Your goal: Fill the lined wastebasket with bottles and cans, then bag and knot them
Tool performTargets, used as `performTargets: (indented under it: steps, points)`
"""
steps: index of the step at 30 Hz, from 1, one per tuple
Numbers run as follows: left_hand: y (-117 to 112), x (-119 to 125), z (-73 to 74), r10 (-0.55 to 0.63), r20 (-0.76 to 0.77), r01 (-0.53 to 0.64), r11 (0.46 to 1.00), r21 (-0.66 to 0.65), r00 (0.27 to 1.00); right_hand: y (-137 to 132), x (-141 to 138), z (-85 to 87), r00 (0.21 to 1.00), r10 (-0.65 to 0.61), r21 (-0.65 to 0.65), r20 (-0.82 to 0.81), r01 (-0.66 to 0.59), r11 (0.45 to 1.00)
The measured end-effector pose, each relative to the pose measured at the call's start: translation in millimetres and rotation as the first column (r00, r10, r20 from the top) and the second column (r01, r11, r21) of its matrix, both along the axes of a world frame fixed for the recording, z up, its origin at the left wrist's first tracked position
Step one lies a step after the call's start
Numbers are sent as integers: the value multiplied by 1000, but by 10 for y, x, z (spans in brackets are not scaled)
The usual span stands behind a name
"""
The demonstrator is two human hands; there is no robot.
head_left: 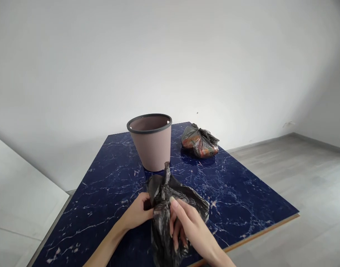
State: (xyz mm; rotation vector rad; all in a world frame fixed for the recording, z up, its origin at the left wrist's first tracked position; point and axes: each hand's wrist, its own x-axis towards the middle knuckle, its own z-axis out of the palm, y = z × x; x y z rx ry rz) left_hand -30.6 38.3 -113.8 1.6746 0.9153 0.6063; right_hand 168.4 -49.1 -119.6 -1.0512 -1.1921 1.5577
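A crumpled black plastic bag (190, 198) lies at the near part of the table, gathered in the middle with a twisted strand standing up toward the bin. My left hand (138, 213) pinches its left side, thumb and fingers closed on the plastic. On the other side, my right hand (186, 222) has its fingers curled against the gathered plastic, the thumb lying along it. Just beyond the bag stands an upright pinkish trash bin (154, 150) with a dark rim. Its bottom inside is hidden from here.
The blue marble-patterned table (103, 193) has a wooden edge at the right. A knotted dark see-through bag (200, 142) with orange and red contents sits at the back right. A pale wall (170, 55) rises behind, and a white panel (19, 189) stands at the left.
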Motion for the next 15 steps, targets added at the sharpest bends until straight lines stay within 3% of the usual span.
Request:
performTargets:
  steps: [4, 7, 11, 15]
  points:
    - [-96, 2, 6, -40, -21, 39, 997, -60, 999, 79, -32, -22, 991, -56, 65, 125, 48, 997]
    - [-96, 4, -21, 21, -4, -22, 997, -80, 1000, 71, 29, -43, 993, -93, 83, 69, 87, 993]
    - [-3, -2, -70, 219, 29, -215, 972, -94, 975, -40, 184, -6, 974, -226, 31, -27, 227, 973]
    - [129, -69, -68, 430, 41, -428, 903, -36, 902, -238, 270, 31, 927, -373, -45, -38, 371, 927]
